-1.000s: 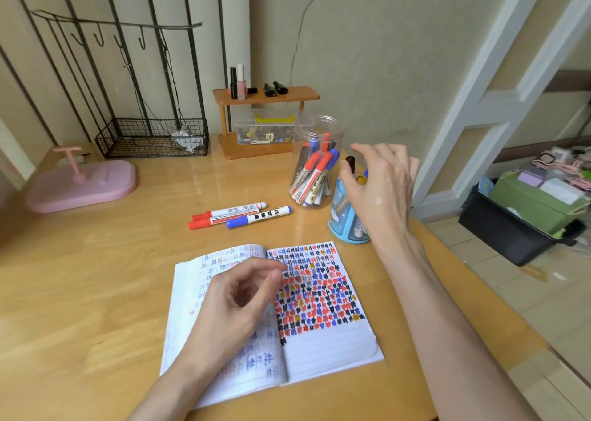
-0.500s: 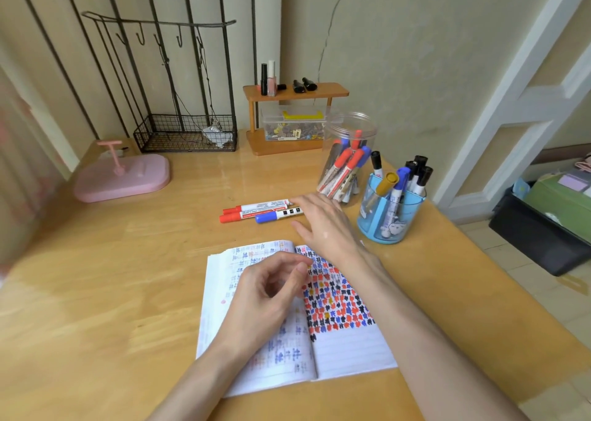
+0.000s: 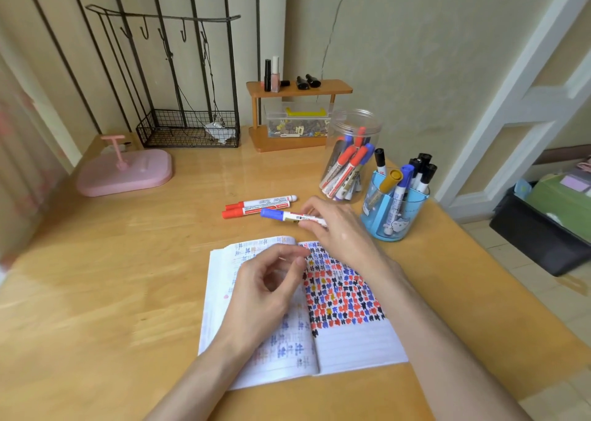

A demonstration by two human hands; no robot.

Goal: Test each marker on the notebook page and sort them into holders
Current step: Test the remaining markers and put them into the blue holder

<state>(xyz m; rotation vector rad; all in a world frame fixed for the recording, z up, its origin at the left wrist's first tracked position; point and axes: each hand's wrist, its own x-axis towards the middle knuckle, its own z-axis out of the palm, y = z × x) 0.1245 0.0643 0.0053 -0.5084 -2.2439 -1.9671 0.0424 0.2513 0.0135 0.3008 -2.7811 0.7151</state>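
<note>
An open notebook (image 3: 358, 344) lies on the wooden table (image 3: 96, 292), its right page covered with red, blue and black marks. My right hand (image 3: 339, 225) grips a blue-capped marker (image 3: 281, 215) just above the notebook's top edge. Two red-capped markers (image 3: 256, 206) lie side by side behind it. My left hand (image 3: 265, 289) hovers over the left page with fingers loosely curled and holds nothing. A clear jar (image 3: 350, 155) holds several red and blue markers. To its right a blue holder (image 3: 393, 212) holds several black, blue and yellow markers.
A pink stand (image 3: 128, 172) sits at the left back. A black wire rack (image 3: 188, 129) and a wooden shelf (image 3: 297, 113) with small bottles and a clear box stand against the wall. The table's right edge drops to a floor with a black bin (image 3: 540, 238).
My right hand came from the blue holder down to the loose markers and picked up the blue-capped one. My left hand stayed over the notebook. The camera shifted left.
</note>
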